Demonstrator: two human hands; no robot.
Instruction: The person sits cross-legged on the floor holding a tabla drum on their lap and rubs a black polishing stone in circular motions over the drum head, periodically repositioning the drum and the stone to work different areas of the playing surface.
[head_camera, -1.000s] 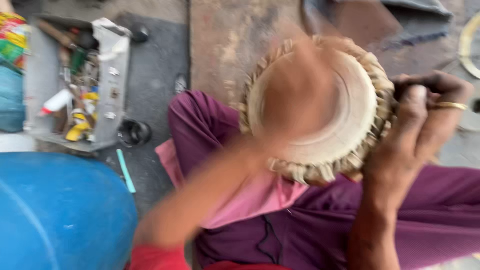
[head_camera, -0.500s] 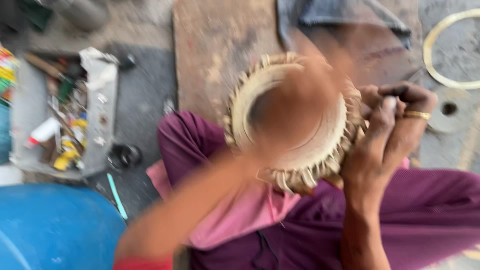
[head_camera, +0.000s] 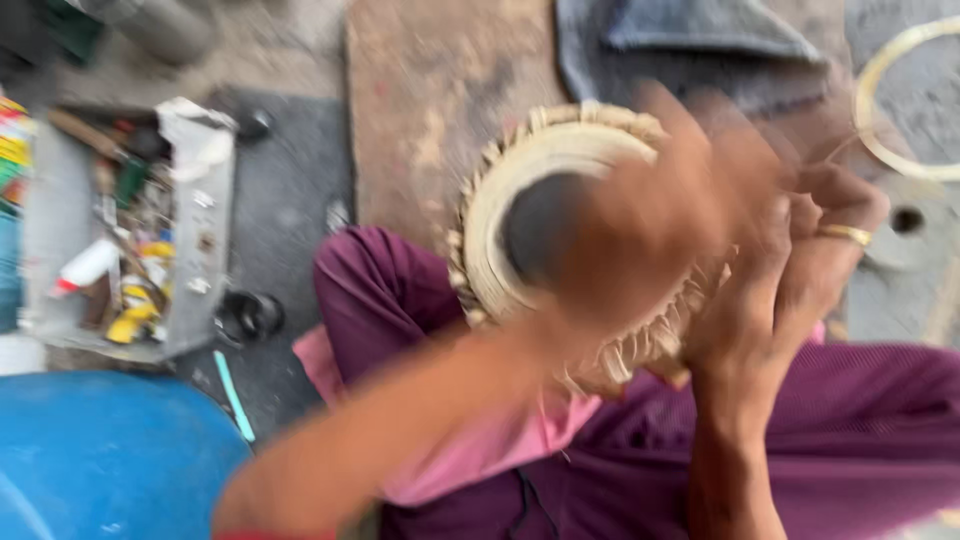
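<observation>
Purple-clad lap (head_camera: 820, 440) supports a small hand drum (head_camera: 560, 230), its round head tilted up toward the camera. Right hand (head_camera: 800, 270), wearing a ring, is closed around the drum's right rim. Left hand (head_camera: 650, 235), blurred, lies over the drumhead's middle; its degree of opening cannot be told. Grey toolbox (head_camera: 205, 250) sits well left.

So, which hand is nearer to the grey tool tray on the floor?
Left. The left hand, blurred, lies over the drum head; the tool tray sits far to its left. The right hand grips the drum's far side.
</observation>
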